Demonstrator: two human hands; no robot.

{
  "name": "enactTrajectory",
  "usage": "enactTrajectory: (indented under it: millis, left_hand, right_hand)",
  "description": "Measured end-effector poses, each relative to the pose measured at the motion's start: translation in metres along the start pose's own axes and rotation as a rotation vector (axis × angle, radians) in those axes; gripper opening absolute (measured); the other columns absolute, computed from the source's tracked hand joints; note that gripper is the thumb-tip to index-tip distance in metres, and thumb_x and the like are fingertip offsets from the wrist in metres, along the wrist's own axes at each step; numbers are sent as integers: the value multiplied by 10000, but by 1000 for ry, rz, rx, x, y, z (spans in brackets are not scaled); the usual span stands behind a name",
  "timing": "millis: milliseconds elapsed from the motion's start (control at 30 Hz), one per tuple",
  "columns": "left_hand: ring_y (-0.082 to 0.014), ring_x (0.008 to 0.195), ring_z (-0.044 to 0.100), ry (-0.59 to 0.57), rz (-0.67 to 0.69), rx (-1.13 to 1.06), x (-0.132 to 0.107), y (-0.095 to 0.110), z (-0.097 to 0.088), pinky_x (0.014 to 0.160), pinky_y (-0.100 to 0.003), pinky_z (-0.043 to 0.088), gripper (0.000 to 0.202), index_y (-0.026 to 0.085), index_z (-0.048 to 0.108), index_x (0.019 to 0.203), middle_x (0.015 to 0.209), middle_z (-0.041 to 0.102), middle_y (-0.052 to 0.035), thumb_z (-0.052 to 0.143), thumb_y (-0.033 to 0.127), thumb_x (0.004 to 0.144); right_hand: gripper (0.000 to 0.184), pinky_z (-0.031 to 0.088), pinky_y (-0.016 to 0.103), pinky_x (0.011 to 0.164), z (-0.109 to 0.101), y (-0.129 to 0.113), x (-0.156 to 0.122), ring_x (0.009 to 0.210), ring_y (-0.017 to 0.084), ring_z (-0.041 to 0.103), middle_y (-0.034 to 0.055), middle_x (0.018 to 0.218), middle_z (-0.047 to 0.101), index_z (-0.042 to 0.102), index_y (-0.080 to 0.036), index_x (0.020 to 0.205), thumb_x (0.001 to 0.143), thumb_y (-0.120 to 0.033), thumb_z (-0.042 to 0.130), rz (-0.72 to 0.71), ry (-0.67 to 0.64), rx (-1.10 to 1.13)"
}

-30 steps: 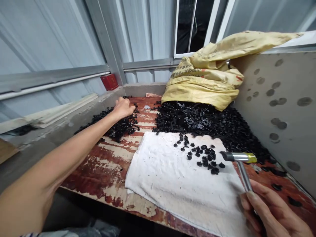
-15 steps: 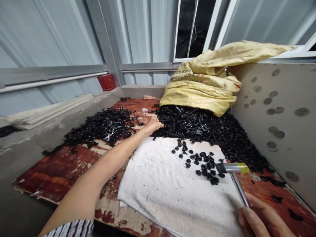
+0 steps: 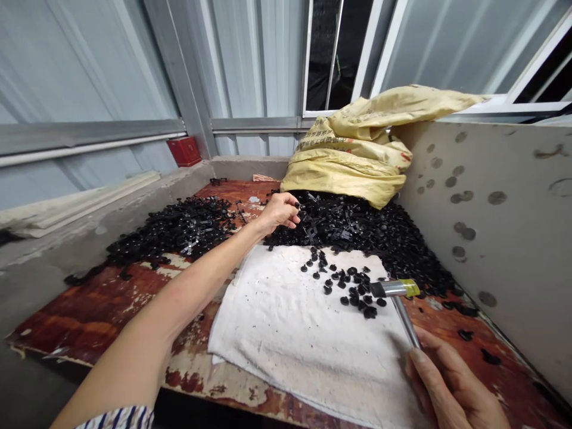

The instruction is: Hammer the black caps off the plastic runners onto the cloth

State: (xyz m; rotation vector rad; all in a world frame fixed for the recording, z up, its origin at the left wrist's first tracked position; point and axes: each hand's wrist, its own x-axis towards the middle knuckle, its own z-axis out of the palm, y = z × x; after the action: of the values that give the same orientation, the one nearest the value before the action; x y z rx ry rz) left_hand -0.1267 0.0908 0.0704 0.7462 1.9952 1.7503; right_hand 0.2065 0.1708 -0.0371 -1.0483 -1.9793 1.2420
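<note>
Hands well apart: left hand (image 3: 280, 213) curled at the edge of a heap of black plastic clips (image 3: 357, 232), whether it grips any cannot be told; right hand (image 3: 451, 381) closed round the handle of a small hammer (image 3: 395, 289), head held over the towel (image 3: 304, 339). Towel seemingly laid to pad the worn table (image 3: 89, 336) beneath some loose clips (image 3: 344, 286). Yellow sack (image 3: 353, 167) propped against the wall (image 3: 491, 238), apparently keeping its mouth toward the heap.
</note>
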Motion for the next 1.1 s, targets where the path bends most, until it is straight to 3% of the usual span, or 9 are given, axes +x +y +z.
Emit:
enactTrajectory:
  millis: [167,267,333,500,633,733,800,933,1100]
  left_hand:
    - [-63,500,538,1,44,-39,-15,0,-6,454,-162,448,128,154,585,798,645,564,35,632,76,707]
    - [-50,499,512,78,62,-58,-16,-1,-18,452,-148,414,170,154,624,831,672,594,34,679,113,676]
    - [-56,506,529,89,16,-100,-16,-3,-25,481,-167,443,176,153,615,820,690,618,28,694,128,665]
    - [-112,623,625,-104,-27,-252,-37,-6,-31,573,-277,562,210,151,607,856,751,640,2,717,151,676]
    - [-134,601,637,-266,-63,-284,-74,-6,-12,518,-308,577,209,148,621,877,741,621,-4,729,192,703]
    - [-139,596,633,-435,-147,-245,-107,-10,15,461,-262,553,209,140,642,876,723,626,-23,736,227,709]
    - [-141,604,629,-497,-194,-258,-125,-13,31,438,-238,538,232,137,649,878,716,622,-24,747,238,694]
    - [-121,583,601,-488,-221,-328,-146,-23,47,453,-232,536,273,132,645,841,688,601,-9,779,295,667]
    - [-125,638,621,-424,-328,-445,-158,-36,45,557,-250,542,392,149,622,880,760,653,-35,803,413,654]
  right_hand:
    - [465,544,238,531,-1,-13,1,700,211,669,39,716,683,671,-221,832,638,-644,685,8,-55,125]
    - [493,387,206,313,-1,-21,1,384,96,434,-50,511,474,590,-216,695,618,-688,709,111,-140,265]
    - [544,306,191,261,-1,-23,1,335,54,315,-74,502,421,554,-209,645,566,-717,732,175,-161,325]
    - [557,273,170,278,-2,-19,-2,315,38,312,-80,449,421,547,-197,642,547,-703,758,231,-193,323]
    - [529,252,169,312,-1,-25,-12,321,43,297,-100,395,364,597,-181,753,665,-695,689,239,-285,315]
    - [500,301,183,333,9,-38,-20,366,69,353,-85,453,451,607,-175,951,741,-623,676,194,-325,346]
    - [460,312,180,333,19,-45,-25,369,70,375,-69,484,507,583,-188,927,739,-593,697,187,-366,379]
    - [420,283,159,288,34,-47,-32,344,61,377,-50,517,557,470,-221,745,730,-557,721,205,-442,501]
    - [475,307,152,282,41,-45,-37,345,39,369,-19,628,640,392,-225,683,704,-535,752,158,-349,586]
